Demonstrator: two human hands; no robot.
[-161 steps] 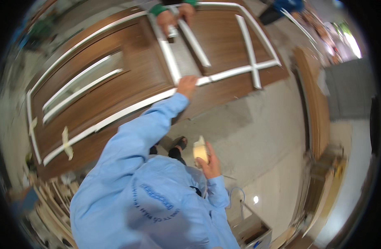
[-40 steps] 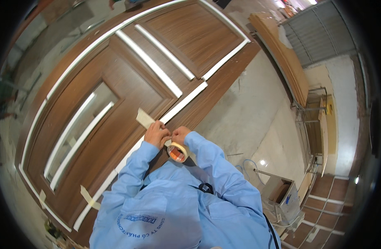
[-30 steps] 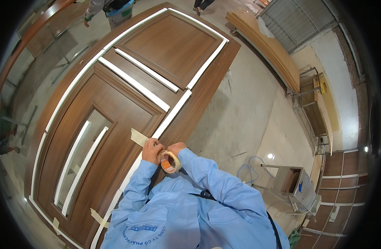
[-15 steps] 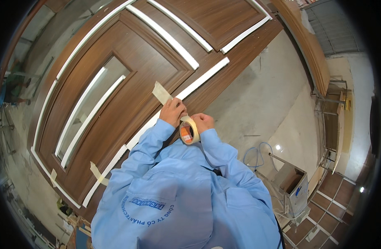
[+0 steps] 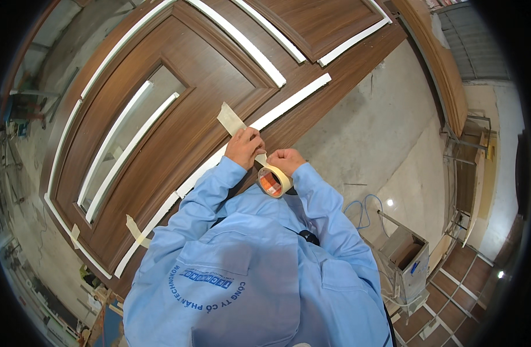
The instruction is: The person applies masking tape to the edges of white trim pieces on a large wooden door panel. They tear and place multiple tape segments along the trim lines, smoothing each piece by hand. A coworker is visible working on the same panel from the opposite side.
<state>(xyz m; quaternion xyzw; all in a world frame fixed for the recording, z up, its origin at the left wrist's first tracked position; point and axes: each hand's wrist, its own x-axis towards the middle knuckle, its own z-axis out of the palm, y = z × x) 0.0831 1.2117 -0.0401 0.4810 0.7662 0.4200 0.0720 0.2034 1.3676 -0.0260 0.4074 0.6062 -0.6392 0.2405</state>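
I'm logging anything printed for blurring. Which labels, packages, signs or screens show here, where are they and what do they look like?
Tape roll: between both hands, cream ring, orange-red label inside the core.
Shirt print: on the light blue shirt, dark blue curved lettering.
Open box: lower right on the floor, grey, small blue mark.
No signs or screens.
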